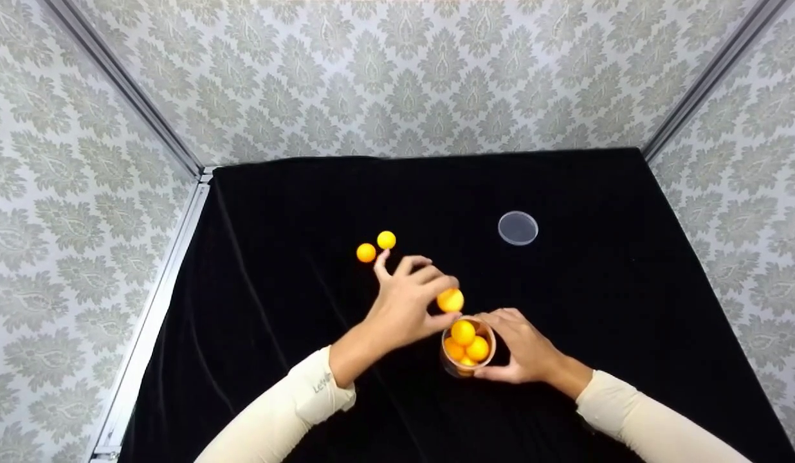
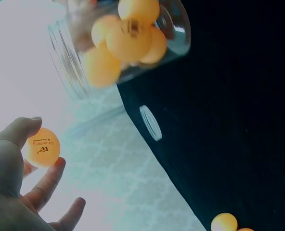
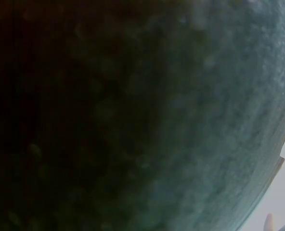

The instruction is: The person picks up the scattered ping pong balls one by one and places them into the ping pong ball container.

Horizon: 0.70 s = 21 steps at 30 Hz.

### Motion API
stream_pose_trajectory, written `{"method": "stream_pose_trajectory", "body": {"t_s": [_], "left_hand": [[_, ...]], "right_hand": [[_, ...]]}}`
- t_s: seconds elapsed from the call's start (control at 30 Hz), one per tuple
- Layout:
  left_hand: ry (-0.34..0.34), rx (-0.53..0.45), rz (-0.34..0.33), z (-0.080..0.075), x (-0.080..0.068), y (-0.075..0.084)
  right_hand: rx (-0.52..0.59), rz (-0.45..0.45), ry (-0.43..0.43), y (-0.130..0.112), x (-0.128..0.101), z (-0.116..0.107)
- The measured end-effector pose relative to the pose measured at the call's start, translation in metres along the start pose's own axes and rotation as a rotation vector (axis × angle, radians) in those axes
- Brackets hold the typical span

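My left hand (image 1: pixel 407 299) pinches an orange table tennis ball (image 1: pixel 450 299) between thumb and fingers, just above and left of the rim of a clear jar. In the left wrist view that ball (image 2: pixel 43 147) shows printed lettering. The clear jar (image 2: pixel 180 29) contains several orange balls (image 1: pixel 463 332). My right hand (image 1: pixel 523 344) grips the jar from its right side, thumb near and fingers at the far side. Close-up blur fills most of the right wrist view, with fingertips (image 3: pixel 269 222) at its lower right corner.
Two more orange balls (image 1: pixel 366 253) lie on the black cloth (image 1: pixel 294 212) beyond my left hand. A round clear lid (image 1: pixel 518 228) rests on the cloth at the back right. Patterned walls (image 1: pixel 404 77) and metal frame rails (image 1: pixel 153 283) bound the table.
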<state>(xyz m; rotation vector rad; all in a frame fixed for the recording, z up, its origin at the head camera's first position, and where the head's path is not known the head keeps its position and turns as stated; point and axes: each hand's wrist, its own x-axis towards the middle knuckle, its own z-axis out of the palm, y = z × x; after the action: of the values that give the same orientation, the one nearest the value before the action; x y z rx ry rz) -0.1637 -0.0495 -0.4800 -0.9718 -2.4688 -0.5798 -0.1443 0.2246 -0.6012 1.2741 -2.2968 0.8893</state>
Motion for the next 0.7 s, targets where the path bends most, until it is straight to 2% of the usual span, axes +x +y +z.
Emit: {"method": "stream_pose_trajectory", "body": {"t_s": [0.4, 0.53, 0.7], "left_hand": [[-0.09, 0.002, 0.106, 0.004, -0.01, 0.032], [-0.116, -0.006, 0.124, 0.005, -0.015, 0.037], [-0.116, -0.003, 0.126, 0.006, -0.018, 0.038]], "right_hand": [[-0.008, -0.026, 0.021, 0.001, 0.0, 0.0], [-0.001, -0.016, 0.019, 0.001, 0.001, 0.0], [-0.003, -0.003, 0.011, 0.001, -0.001, 0.0]]}}
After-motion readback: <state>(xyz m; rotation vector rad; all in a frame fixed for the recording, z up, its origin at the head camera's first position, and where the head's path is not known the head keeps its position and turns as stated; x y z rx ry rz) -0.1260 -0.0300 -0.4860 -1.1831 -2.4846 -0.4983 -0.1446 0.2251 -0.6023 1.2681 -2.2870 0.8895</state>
